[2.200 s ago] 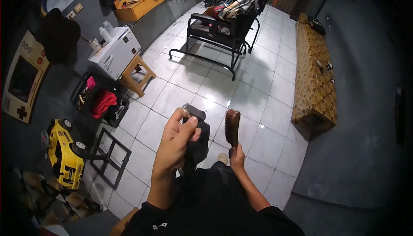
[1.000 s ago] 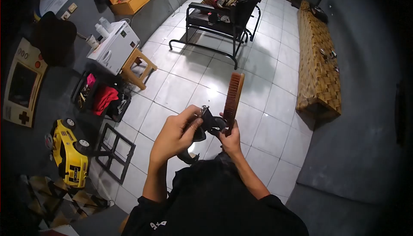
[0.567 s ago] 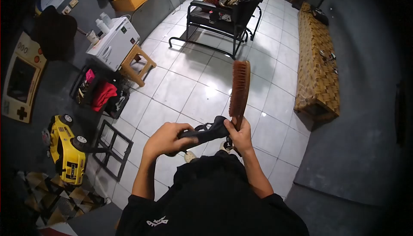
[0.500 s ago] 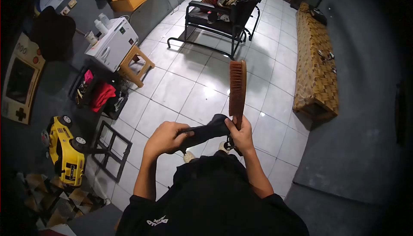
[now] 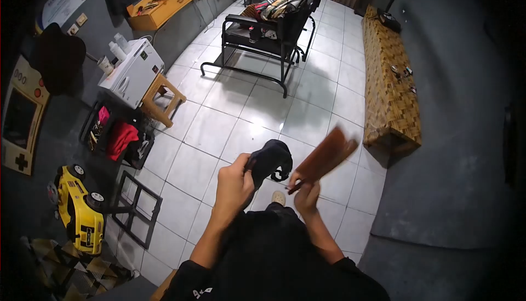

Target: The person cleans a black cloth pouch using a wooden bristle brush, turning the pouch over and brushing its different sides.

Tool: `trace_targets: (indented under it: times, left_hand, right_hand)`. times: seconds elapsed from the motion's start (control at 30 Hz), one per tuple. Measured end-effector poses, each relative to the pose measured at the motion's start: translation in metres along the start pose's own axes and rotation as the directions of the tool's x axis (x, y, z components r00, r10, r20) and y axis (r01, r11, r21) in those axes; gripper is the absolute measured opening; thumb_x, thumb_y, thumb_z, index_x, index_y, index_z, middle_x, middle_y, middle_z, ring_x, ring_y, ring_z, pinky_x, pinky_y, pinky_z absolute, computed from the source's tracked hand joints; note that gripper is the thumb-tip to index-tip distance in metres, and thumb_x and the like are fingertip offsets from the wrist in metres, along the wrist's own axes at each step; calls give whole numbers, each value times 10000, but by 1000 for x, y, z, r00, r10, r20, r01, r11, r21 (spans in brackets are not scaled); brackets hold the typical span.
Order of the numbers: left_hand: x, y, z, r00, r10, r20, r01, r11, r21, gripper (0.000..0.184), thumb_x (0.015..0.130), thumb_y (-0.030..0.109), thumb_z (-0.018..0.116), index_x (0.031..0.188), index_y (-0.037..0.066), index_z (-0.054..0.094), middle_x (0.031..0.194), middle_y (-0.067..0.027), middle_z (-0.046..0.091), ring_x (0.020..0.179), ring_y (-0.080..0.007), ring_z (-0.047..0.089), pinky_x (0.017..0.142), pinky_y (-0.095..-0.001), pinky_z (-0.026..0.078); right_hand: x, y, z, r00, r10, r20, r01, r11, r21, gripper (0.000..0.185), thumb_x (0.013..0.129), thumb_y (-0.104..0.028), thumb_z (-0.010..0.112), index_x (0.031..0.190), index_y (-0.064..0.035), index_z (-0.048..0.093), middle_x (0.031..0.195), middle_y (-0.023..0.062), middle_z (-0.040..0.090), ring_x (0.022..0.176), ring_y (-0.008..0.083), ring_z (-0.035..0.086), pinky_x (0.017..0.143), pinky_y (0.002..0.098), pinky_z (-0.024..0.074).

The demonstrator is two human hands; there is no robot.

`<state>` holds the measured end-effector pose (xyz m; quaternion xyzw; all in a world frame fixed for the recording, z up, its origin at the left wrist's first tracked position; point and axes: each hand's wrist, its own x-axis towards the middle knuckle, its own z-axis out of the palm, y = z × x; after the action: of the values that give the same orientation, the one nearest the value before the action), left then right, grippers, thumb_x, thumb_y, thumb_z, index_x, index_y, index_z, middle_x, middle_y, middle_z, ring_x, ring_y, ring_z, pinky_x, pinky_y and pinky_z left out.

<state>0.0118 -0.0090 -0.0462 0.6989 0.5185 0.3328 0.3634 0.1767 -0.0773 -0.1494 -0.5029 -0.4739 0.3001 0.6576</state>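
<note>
Closest to you, your left hand (image 5: 233, 183) has its grip closed, thumb against fingers, on the bunched black item (image 5: 267, 161), which curves up and over toward your right side. Your right hand (image 5: 307, 196) has its grip closed around the handle of the brown brush (image 5: 324, 157); the brush is blurred and tilts up and away to the right, its head apart from the black item. Below them a pale shoe (image 5: 278, 197) shows on the tiled floor (image 5: 211, 139).

To your left lie the yellow toy car (image 5: 82, 209) and, just beside it, a dark frame (image 5: 137, 209). Past those stand a black rack (image 5: 93, 119) with a red cloth (image 5: 121, 140), a wooden stool (image 5: 163, 103) and a white cabinet (image 5: 131, 76). On your right, a long woven bench (image 5: 389, 81) lines the wall. Farther ahead, a black metal chair (image 5: 253, 69) bearing bundled fabric (image 5: 285, 2) blocks the middle of the floor, with a wooden shelf (image 5: 171, 5) on the wall to its left.
</note>
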Motion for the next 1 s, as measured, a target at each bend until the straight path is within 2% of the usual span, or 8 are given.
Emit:
trace_targets:
  times: [0.13, 0.17, 0.27, 0.47, 0.63, 0.8, 0.93, 1.0]
  left_hand:
    - [3, 39, -22, 992, 128, 17, -127, 991, -45, 181, 785, -39, 479, 943, 0, 557, 673, -251, 529, 626, -412, 551, 520, -345, 436]
    - [4, 43, -32, 995, 93, 41, -91, 995, -48, 170, 795, -43, 479, 939, -5, 560, 638, -231, 511, 525, -336, 538, 500, -305, 413]
    - [0, 51, -57, 998, 53, 24, -48, 979, -200, 110, 852, -11, 484, 911, -30, 575, 549, -53, 473, 519, -74, 410, 469, -237, 351]
    - [1, 45, -78, 995, -96, -39, 74, 922, -380, 150, 906, 69, 480, 929, -53, 565, 721, -20, 560, 682, -56, 468, 607, -199, 392]
    - [9, 29, -68, 993, -91, -72, 66, 952, -300, 152, 904, 82, 494, 950, -47, 559, 711, -18, 566, 659, -51, 468, 587, -196, 392]
    - [8, 47, -64, 991, -120, 58, 133, 931, -340, 138, 904, 66, 492, 950, -44, 561, 716, -10, 559, 663, -45, 464, 593, -190, 393]
    - [-4, 58, -79, 994, -59, 91, 97, 858, -504, 130, 900, 62, 511, 952, -44, 563, 799, -8, 566, 746, -44, 478, 671, -181, 392]
    - [-9, 65, -87, 999, -46, -28, 26, 857, -515, 135, 898, 78, 529, 943, -44, 563, 799, 0, 559, 749, -47, 477, 678, -183, 387]
  right_hand:
    - [-28, 68, 15, 979, -78, 187, 132, 945, -298, 321, 956, -262, 367, 816, 3, 481, 607, 93, 498, 515, 208, 511, 506, 337, 434]
    - [-42, 103, 10, 960, 192, 202, -134, 954, -270, 282, 938, -238, 412, 829, 7, 502, 630, 150, 549, 579, 278, 571, 538, 387, 460]
    - [-56, 151, -6, 796, 559, 231, -172, 576, -799, 218, 867, -171, 482, 944, 29, 522, 787, 243, 612, 751, 364, 621, 598, 429, 491]
    - [-120, 248, -69, 700, 713, 43, -280, 330, -901, 480, 924, -402, 390, 680, -1, 490, 646, 212, 582, 563, 348, 597, 499, 415, 464]
    - [-40, 118, -16, 802, 587, -112, -597, 778, -193, 348, 964, -285, 356, 744, -32, 449, 535, 45, 448, 443, 117, 454, 424, 269, 394]
    - [9, 48, 28, 981, -165, 101, 179, 974, -138, 132, 899, -111, 480, 920, 3, 417, 663, 115, 548, 551, 240, 571, 498, 323, 445]
    - [8, 86, 36, 923, -201, 327, 298, 912, -280, 249, 860, -72, 524, 1067, -64, 386, 799, 188, 595, 694, 400, 600, 580, 412, 480]
    - [-16, 130, 23, 912, 208, 353, 58, 788, -612, 233, 878, -159, 521, 1045, -57, 395, 802, 226, 596, 742, 420, 599, 609, 469, 467]
